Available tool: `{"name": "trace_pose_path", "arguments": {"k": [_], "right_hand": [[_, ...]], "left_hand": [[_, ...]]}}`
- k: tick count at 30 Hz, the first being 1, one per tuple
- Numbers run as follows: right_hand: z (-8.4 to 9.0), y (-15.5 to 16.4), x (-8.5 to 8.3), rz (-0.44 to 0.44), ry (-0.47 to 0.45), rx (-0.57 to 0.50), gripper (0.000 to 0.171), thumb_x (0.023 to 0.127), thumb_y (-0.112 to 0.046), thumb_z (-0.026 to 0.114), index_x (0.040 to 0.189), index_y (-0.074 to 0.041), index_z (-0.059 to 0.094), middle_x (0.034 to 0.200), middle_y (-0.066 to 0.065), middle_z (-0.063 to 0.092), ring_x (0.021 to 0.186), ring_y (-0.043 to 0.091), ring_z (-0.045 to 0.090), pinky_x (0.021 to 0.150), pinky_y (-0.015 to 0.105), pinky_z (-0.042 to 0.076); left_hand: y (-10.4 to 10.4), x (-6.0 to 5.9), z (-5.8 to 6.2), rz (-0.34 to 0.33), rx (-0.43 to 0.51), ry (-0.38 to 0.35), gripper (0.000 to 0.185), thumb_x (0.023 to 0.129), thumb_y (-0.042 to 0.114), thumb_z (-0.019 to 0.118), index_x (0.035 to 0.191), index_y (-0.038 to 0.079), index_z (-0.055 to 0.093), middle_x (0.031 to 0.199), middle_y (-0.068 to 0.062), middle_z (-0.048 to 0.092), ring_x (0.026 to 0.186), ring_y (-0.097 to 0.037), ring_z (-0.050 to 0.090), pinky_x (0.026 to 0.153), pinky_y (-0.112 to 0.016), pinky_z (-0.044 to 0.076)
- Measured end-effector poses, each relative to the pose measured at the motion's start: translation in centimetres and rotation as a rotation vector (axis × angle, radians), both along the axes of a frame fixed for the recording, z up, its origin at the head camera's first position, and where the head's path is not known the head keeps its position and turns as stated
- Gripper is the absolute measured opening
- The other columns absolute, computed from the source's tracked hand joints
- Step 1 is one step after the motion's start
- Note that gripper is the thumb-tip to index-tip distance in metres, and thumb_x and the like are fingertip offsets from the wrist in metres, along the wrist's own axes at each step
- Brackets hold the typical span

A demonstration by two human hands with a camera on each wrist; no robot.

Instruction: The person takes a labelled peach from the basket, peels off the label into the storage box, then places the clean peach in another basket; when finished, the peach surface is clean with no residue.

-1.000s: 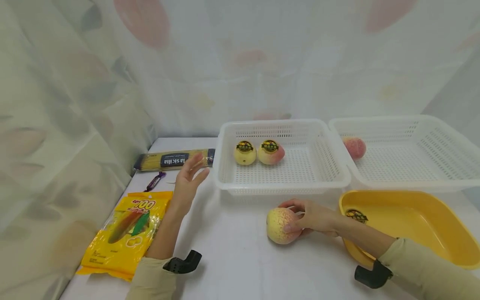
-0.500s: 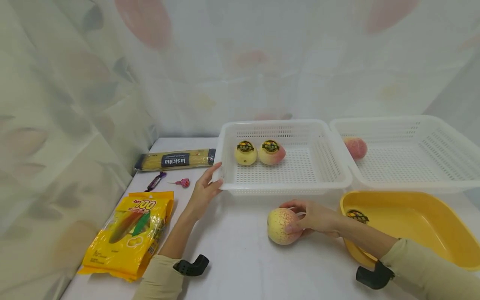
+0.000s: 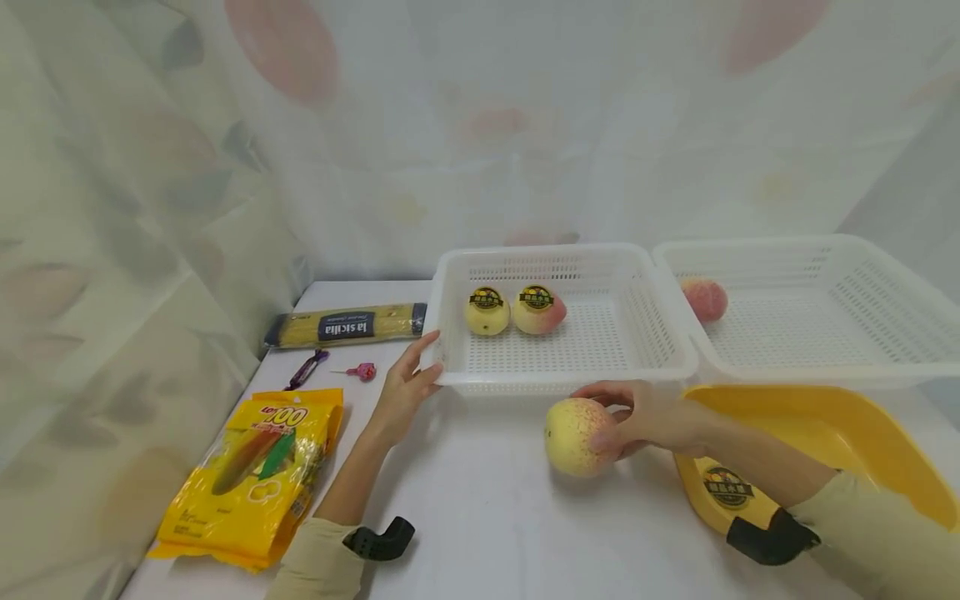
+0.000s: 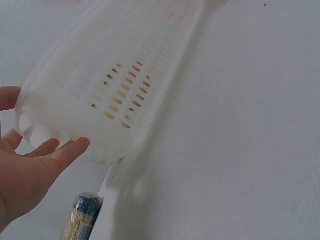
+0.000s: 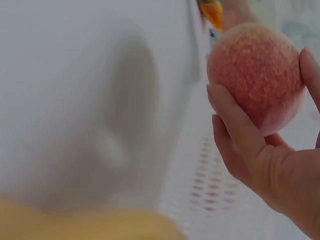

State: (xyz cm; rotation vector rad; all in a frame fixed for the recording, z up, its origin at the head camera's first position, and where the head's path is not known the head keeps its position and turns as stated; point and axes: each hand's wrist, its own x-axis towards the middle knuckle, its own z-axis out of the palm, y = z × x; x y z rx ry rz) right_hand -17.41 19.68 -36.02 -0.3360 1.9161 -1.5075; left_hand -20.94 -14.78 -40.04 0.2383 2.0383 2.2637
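My right hand [image 3: 615,417] grips a yellow-pink peach [image 3: 576,435] from its right side, just above the white table in front of the middle white basket [image 3: 562,382]. In the right wrist view the peach [image 5: 252,70] sits between my thumb and fingers [image 5: 235,130]. My left hand [image 3: 416,373] touches that basket's front left corner with fairly straight fingers. The left wrist view shows those fingers [image 4: 60,152] cupped under the corner of the basket [image 4: 115,85]. Inside lie two peaches with stickers [image 3: 487,310] [image 3: 537,308].
A second white basket [image 3: 817,248] at the right holds one peach [image 3: 705,298]. A yellow basin [image 3: 870,433] lies under my right forearm. At the left are a pasta pack [image 3: 345,325], a yellow snack bag [image 3: 251,471], a purple sweet [image 3: 303,368] and a pink lollipop [image 3: 363,371].
My left hand moved from above the pasta pack to the basket's corner and stays there. My right hand raised the peach slightly toward the basket. The yellow basin now looks tilted.
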Motion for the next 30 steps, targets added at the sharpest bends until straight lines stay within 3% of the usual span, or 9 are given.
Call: {"name": "trace_pose_path", "arguments": {"k": [4, 8, 13, 17, 23, 27, 30], "right_hand": [[3.3, 1.9, -0.3, 0.057, 0.078, 0.001, 0.069, 0.081, -0.011, 0.075, 0.141, -0.005, 0.042, 0.135, 0.016, 0.046, 0.103, 0.030, 0.058, 0.083, 0.039, 0.053], [6.2, 4.2, -0.9, 0.030, 0.138, 0.035, 0.070, 0.082, -0.010, 0.072, 0.144, -0.009, 0.038, 0.136, 0.016, 0.044, 0.104, 0.033, 0.057, 0.086, 0.037, 0.052], [7.9, 8.5, -2.6, -0.024, 0.282, 0.016, 0.059, 0.090, -0.002, 0.062, 0.143, -0.011, 0.039, 0.130, 0.014, 0.048, 0.101, 0.030, 0.058, 0.084, 0.038, 0.054], [7.7, 12.6, -4.5, -0.067, 0.367, 0.036, 0.053, 0.094, 0.002, 0.054, 0.139, -0.022, 0.042, 0.126, 0.003, 0.053, 0.101, 0.024, 0.060, 0.082, 0.036, 0.055], [5.4, 17.5, -6.6, -0.192, 0.411, 0.153, 0.047, 0.095, -0.003, 0.056, 0.133, -0.030, 0.045, 0.122, -0.007, 0.051, 0.100, 0.014, 0.059, 0.078, 0.034, 0.056], [3.5, 19.6, -7.5, -0.217, 0.375, 0.214, 0.045, 0.095, -0.006, 0.057, 0.134, -0.024, 0.042, 0.117, -0.004, 0.050, 0.096, 0.016, 0.060, 0.078, 0.037, 0.056], [2.2, 20.4, -8.0, -0.201, 0.336, 0.253, 0.050, 0.094, -0.008, 0.058, 0.139, -0.010, 0.037, 0.118, 0.000, 0.049, 0.095, 0.016, 0.061, 0.079, 0.043, 0.055]], "left_hand": [[-0.1, -0.1, -0.1, -0.009, 0.014, 0.000, 0.055, 0.097, 0.004, 0.048, 0.148, 0.005, 0.029, 0.154, -0.012, 0.020, 0.129, -0.044, 0.033, 0.104, -0.050, 0.034], [-0.2, -0.1, -0.1, -0.017, 0.007, 0.005, 0.055, 0.097, 0.004, 0.048, 0.148, 0.004, 0.029, 0.155, -0.012, 0.020, 0.130, -0.045, 0.033, 0.104, -0.052, 0.034], [-0.3, 0.0, 0.0, -0.021, 0.009, 0.000, 0.055, 0.097, 0.004, 0.049, 0.149, 0.006, 0.029, 0.155, -0.011, 0.019, 0.131, -0.044, 0.032, 0.103, -0.048, 0.036], [-0.3, -0.1, -0.1, -0.029, 0.016, 0.000, 0.055, 0.097, 0.004, 0.049, 0.149, 0.006, 0.029, 0.155, -0.011, 0.018, 0.131, -0.044, 0.031, 0.103, -0.047, 0.037], [-0.4, -0.1, -0.2, -0.031, 0.015, -0.001, 0.055, 0.097, 0.005, 0.049, 0.149, 0.007, 0.030, 0.155, -0.011, 0.019, 0.131, -0.044, 0.032, 0.103, -0.049, 0.036], [-0.3, -0.1, -0.3, -0.029, 0.019, 0.003, 0.054, 0.097, 0.005, 0.049, 0.148, 0.007, 0.031, 0.155, -0.010, 0.019, 0.131, -0.044, 0.032, 0.103, -0.051, 0.035], [-0.3, -0.1, -0.3, -0.029, 0.028, 0.011, 0.054, 0.097, 0.004, 0.049, 0.148, 0.007, 0.031, 0.154, -0.011, 0.021, 0.130, -0.045, 0.032, 0.103, -0.052, 0.034]]}}
